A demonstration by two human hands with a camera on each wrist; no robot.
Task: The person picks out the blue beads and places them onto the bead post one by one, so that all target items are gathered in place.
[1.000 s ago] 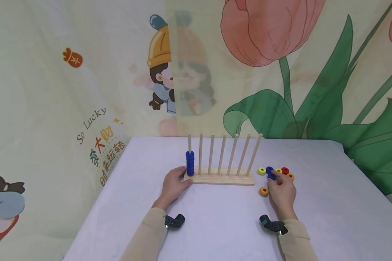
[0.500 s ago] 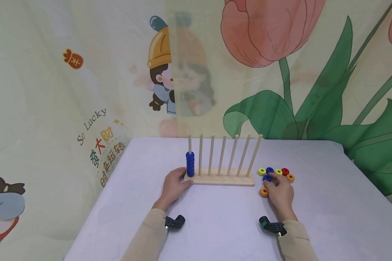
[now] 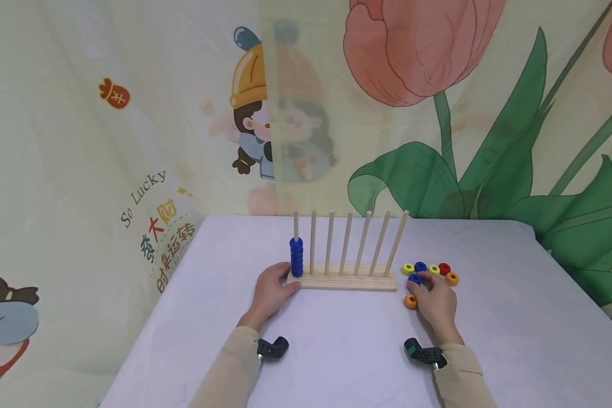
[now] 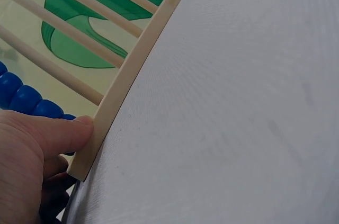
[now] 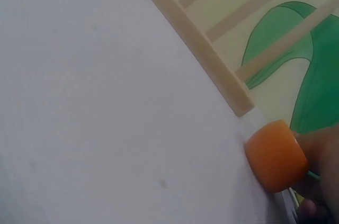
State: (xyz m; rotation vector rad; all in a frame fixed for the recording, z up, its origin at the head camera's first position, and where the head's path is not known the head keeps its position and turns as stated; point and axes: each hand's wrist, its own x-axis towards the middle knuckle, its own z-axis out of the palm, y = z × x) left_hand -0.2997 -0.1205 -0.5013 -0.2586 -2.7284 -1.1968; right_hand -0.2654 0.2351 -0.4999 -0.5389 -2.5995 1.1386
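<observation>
A wooden peg rack with several upright rods stands on the table, a stack of blue beads on its leftmost rod. My left hand grips the left end of the base; the left wrist view shows the thumb lying along its front. To the right of the rack, my right hand pinches a single blue bead between thumb and index finger, low over the table. An orange bead sits just in front of that hand and looms large in the right wrist view, where the fingers are mostly hidden.
Behind the right hand lie loose beads: a yellow one, a blue one, another yellow one, a red one and an orange one. A printed curtain hangs behind the white table.
The right hand has shifted slightly left, bringing the pinched blue bead out from the cluster toward the rack. The left hand and the rack have stayed in place.
</observation>
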